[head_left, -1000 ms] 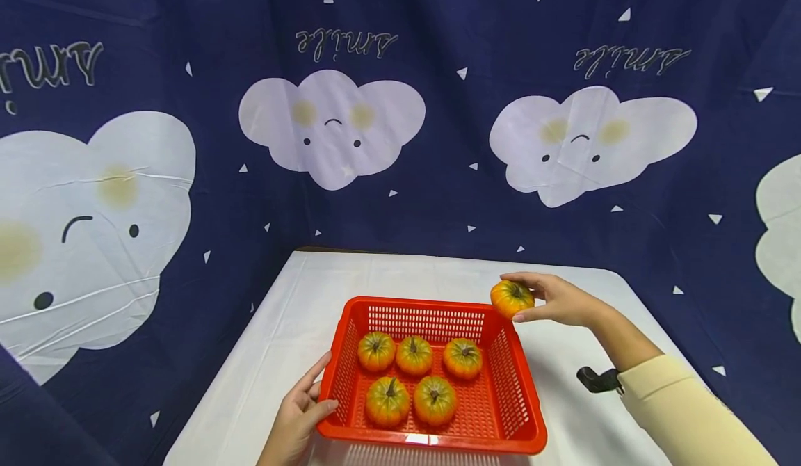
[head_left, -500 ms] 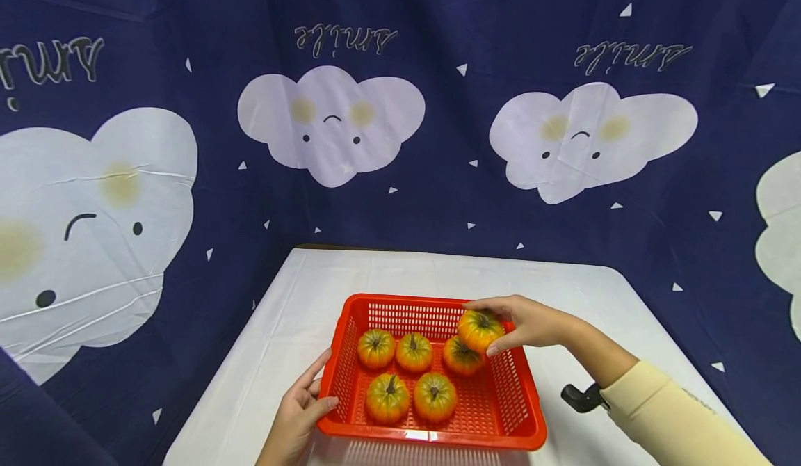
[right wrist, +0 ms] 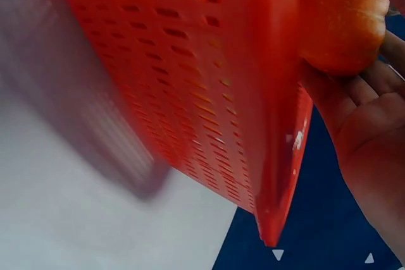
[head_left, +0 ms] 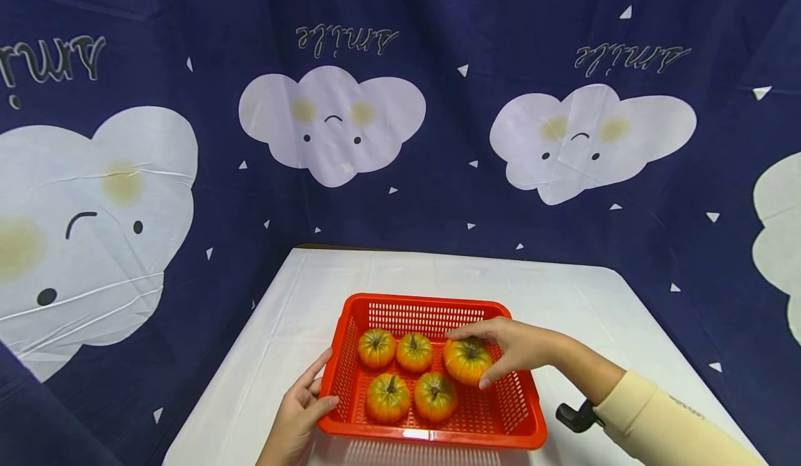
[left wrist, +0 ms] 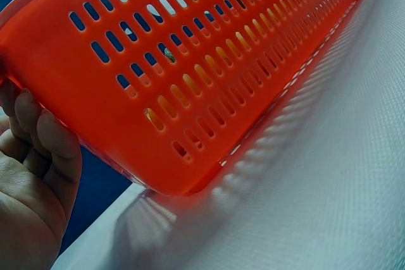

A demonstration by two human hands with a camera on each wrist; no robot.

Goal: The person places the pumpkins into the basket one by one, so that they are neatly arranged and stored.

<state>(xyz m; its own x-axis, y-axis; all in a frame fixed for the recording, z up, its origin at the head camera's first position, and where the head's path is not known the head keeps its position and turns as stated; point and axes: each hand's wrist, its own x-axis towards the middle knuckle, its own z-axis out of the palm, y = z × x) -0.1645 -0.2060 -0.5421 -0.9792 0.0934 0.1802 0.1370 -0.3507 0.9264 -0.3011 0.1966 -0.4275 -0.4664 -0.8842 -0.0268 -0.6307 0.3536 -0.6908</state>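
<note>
My right hand (head_left: 522,346) holds a small orange and green pumpkin (head_left: 466,364) between thumb and fingers, inside the right part of a red plastic basket (head_left: 432,437). In the right wrist view, this pumpkin's orange side (right wrist: 345,26) shows past the basket wall, against my fingers. It covers the back-right pumpkin in the basket. My left hand (head_left: 297,410) grips the basket's left rim, thumb on top and fingers outside; the left wrist view shows the curled fingers (left wrist: 58,136) at that rim. Several similar pumpkins (head_left: 388,398) stand in the basket, stems up.
The basket stands on a white-covered table (head_left: 300,299). A dark blue curtain (head_left: 450,202) with clouds and triangles hangs behind and along the sides. A black strap-like device (head_left: 577,417) sits by the right sleeve cuff.
My right hand has carried its pumpkin left and down, from over the basket's back-right corner to above the back-right pumpkin, now hidden. My left hand and the basket have stayed put.
</note>
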